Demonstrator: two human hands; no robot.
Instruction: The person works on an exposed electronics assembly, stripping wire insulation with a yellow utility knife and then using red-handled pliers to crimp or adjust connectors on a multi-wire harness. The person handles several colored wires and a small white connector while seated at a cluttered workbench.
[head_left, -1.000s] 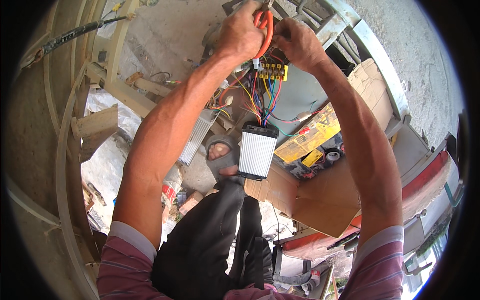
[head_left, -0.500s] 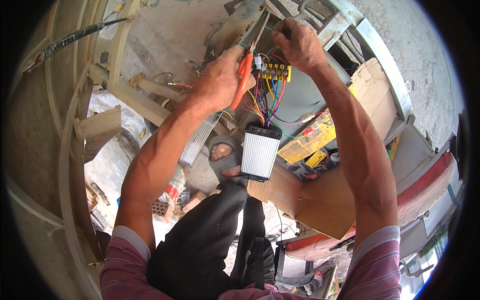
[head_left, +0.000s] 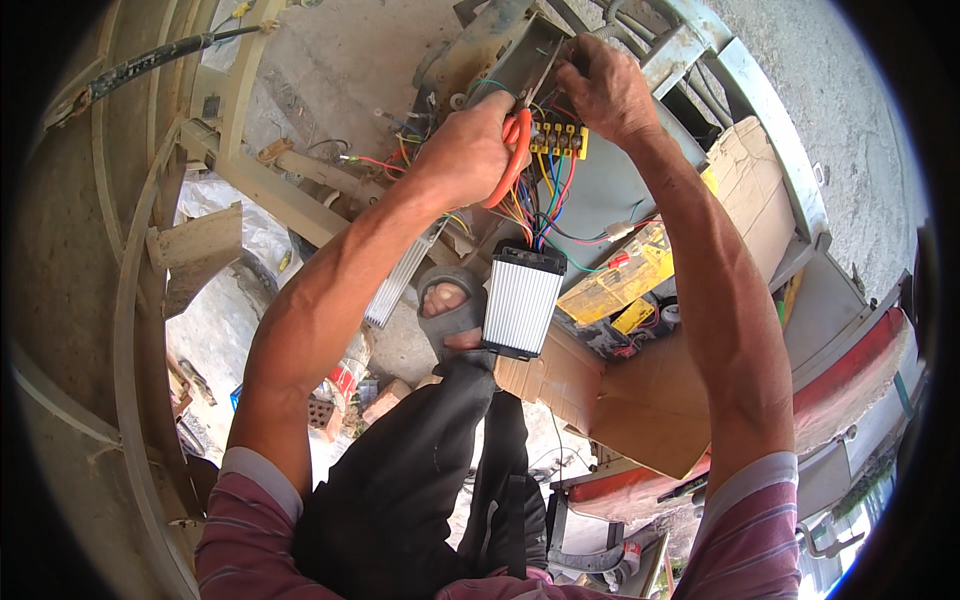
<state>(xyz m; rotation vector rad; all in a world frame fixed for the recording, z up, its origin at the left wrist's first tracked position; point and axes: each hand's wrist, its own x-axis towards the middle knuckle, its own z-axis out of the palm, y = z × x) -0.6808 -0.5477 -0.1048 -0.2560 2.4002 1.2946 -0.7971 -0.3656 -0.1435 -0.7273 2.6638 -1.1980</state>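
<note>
My left hand [head_left: 465, 150] is wrapped round the orange handles of a pair of scissors [head_left: 518, 150], its blades pointing up and away. Close to the blade tips, my right hand [head_left: 608, 92] has its fingers pinched together. A bit of thin green wire [head_left: 541, 50] shows beside them; what lies inside the pinch is mostly hidden. Just below the hands is a yellow terminal block [head_left: 560, 140] with screws. Coloured wires [head_left: 545, 205] run from it down to a silver finned controller box [head_left: 522, 303] with black ends.
Beneath my left forearm lies a second finned metal box [head_left: 402, 275]. Cardboard [head_left: 655, 410] and a yellow-and-black box [head_left: 625, 275] are on the right. A metal frame [head_left: 260, 185] runs along the left. My sandalled foot [head_left: 447, 305] is beside the controller.
My left hand and the scissors have shifted slightly right and up, bringing the blades closer to my right hand. The right hand has moved only slightly. The controller box sits a little further right in view.
</note>
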